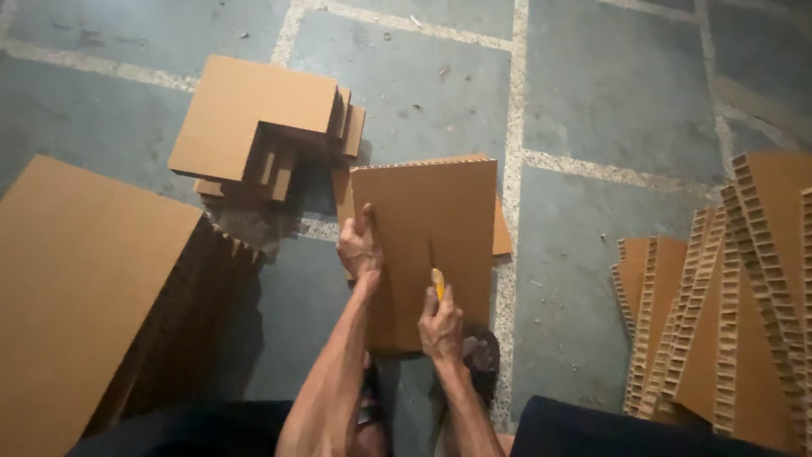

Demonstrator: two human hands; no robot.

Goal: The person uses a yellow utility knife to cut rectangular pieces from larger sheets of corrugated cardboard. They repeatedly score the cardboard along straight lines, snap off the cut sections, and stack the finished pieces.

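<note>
Grey stone floor (pixel 609 93) bears cardboard panels (pixel 423 245), seemingly honeycomb offcut stacks (pixel 262 118).

The cardboard panel (pixel 431 254) lay flat on the stone floor (pixel 609 93) with both hands on it, the left hand (pixel 359 247) pressing its left edge and the right hand (pixel 441 326) gripping a yellow utility knife (pixel 437 282) near the middle. Open floor ran beyond the panel's far edge and to its right, up to the leaning honeycomb cardboard strips (pixel 727 296) that walled off the right side. To the left, only a narrow lane of floor stayed free between the panel and a large cardboard sheet (pixel 76 288). A stack of cut cardboard pieces (pixel 262 123) blocked the far left corner, just beside the panel
</note>
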